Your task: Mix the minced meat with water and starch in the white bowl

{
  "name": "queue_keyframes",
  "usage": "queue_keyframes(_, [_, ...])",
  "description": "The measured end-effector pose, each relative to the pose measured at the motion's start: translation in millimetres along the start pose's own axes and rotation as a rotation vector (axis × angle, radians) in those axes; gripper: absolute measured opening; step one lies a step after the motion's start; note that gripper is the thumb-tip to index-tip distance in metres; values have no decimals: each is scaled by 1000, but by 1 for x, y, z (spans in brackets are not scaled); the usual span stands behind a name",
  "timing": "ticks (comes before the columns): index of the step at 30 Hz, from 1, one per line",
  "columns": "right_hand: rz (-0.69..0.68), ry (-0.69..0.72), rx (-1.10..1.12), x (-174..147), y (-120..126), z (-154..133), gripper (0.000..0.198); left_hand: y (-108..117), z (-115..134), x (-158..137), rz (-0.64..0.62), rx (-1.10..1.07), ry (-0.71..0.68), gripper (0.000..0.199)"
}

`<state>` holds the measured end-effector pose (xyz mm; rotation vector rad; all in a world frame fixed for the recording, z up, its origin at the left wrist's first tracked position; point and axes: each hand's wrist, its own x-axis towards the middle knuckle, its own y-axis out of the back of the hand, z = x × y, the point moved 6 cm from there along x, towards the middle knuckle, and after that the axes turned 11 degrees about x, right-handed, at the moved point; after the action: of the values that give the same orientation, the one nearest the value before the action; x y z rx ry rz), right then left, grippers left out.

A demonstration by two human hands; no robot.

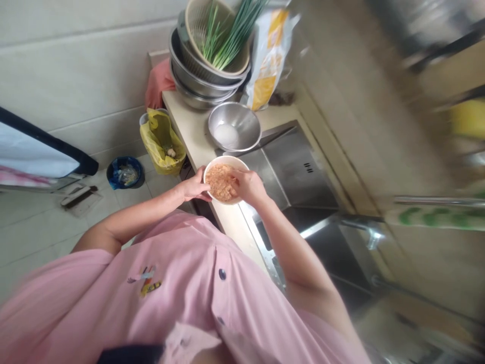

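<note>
A white bowl (239, 162) filled with a crumbly orange-brown food mixture (220, 183) is held near the counter's front edge, beside the sink. My left hand (196, 187) grips the bowl's left rim, thumb towards the top and fingers beneath. Over the right side of the bowl, my right hand (248, 187) is closed with its fingers bent down into the mixture. Its fingertips are hidden, so what they pinch cannot be made out. Just behind the bowl stands a steel bowl (248, 126) with some white stuff at its bottom.
Stacked steel basins (200, 96) and a colander (193, 25) with green onions (235, 38) stand at the counter's back, beside a white-and-yellow bag (267, 60). A steel sink (303, 162) with a faucet (364, 230) lies right. Yellow-lined (161, 144) and blue-lined (125, 172) bins stand left.
</note>
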<state>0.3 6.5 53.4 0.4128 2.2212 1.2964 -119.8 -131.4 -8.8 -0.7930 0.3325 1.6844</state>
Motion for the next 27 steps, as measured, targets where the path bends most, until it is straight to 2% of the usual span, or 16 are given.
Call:
queue_keyframes(7, [-113, -51, 44, 14, -22, -32, 40, -2, 9, 7, 20, 85, -49, 106])
queue_keyframes(9, [-98, -80, 62, 13, -20, -25, 39, -1, 11, 7, 18, 96, -54, 107])
queue_keyframes(12, [20, -139, 139, 5, -7, -5, 34, 0, 11, 7, 15, 92, -50, 108])
queue_keyframes(14, [105, -140, 297, -1, 1, 6, 29, 1, 10, 7, 13, 84, -51, 107])
queue_keyframes(17, [207, -92, 758, -13, 14, 14, 26, 2, 9, 6, -6, 61, -75, 107])
queue_keyframes(20, [170, 24, 1197, -37, 37, 4, 35, 5, 9, 2, -17, 28, -94, 105])
queue_keyframes(22, [141, 188, 1344, -63, 64, -13, 36, 8, 8, -2, -9, 16, -75, 100])
queue_keyframes(25, [103, 551, 1375, -116, 109, -48, 33, 13, 7, -9, 14, 7, -23, 95])
queue_keyframes(27, [43, 687, 1304, -150, 125, -68, 33, 17, 7, -12, 30, -6, -16, 95])
